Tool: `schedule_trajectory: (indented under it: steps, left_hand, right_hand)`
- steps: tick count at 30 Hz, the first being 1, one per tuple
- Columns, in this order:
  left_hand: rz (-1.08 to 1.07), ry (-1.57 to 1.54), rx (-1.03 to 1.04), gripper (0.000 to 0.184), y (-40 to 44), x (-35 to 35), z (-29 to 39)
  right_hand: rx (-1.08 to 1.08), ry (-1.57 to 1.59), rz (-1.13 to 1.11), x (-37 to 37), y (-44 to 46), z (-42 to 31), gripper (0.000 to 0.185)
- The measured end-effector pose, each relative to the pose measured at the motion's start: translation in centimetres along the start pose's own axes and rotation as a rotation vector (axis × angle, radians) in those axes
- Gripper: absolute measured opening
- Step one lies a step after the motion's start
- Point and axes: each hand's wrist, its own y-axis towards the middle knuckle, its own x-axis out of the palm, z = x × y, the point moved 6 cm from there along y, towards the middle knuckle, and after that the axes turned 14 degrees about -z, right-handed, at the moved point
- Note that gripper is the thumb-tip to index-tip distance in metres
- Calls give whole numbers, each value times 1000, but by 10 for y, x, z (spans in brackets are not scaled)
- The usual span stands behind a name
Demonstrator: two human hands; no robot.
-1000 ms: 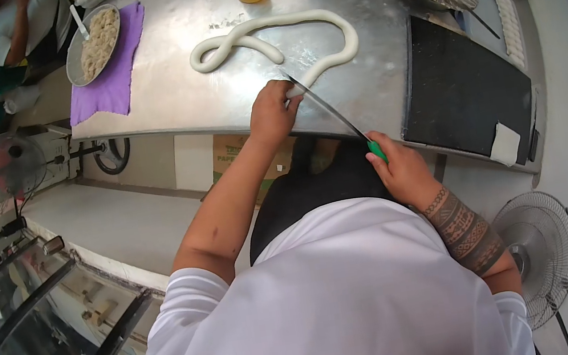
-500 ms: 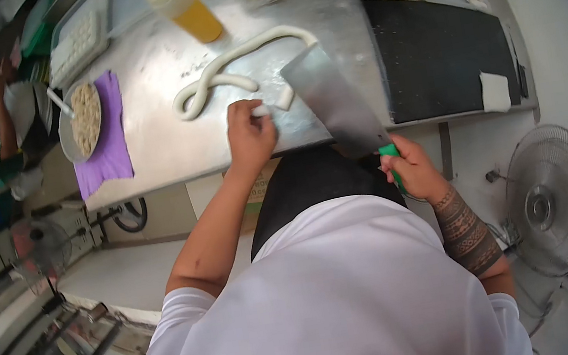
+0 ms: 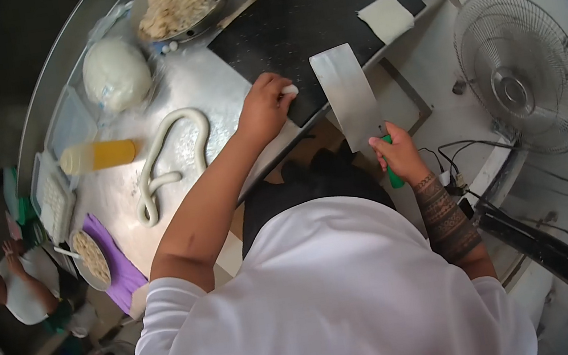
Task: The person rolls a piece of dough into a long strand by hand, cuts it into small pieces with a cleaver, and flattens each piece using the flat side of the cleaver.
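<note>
My left hand is closed on a small white dough piece, over the near left part of a black board. My right hand grips the green handle of a cleaver. Its broad blade points up and away, in front of the board's near edge. A long dough rope lies looped on the steel table, left of my left forearm. Whether a cut piece lies beneath that arm cannot be seen.
A folded white cloth lies on the board's right end. Behind are a bowl of filling and a plastic-wrapped dough mass. Leftward are an oil bottle, a purple cloth and another person. A fan stands right.
The view has turned rightward. My left hand has carried the dough piece from the steel table to the black board. The cleaver has moved away from the dough rope, still in my right hand.
</note>
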Motion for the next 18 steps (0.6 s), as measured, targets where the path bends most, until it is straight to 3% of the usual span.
schedule_trajectory:
  steps: [6, 9, 12, 15, 18]
  left_hand:
    - [-194, 328, 57, 19, 41, 48, -10]
    - [-299, 375, 16, 28, 43, 48, -13]
    - [-257, 566, 92, 38, 48, 31, 24]
    - [-198, 684, 235, 62, 68, 41, 55]
    - [-159, 627, 194, 78, 96, 81, 41]
  right_hand:
    - [82, 144, 88, -36, -15, 29, 16]
    - [131, 196, 103, -50, -19, 38, 20]
    - [163, 166, 103, -64, -12, 55, 24]
    - [178, 78, 125, -77, -4, 59, 28]
    - [157, -1, 158, -93, 0, 51, 30]
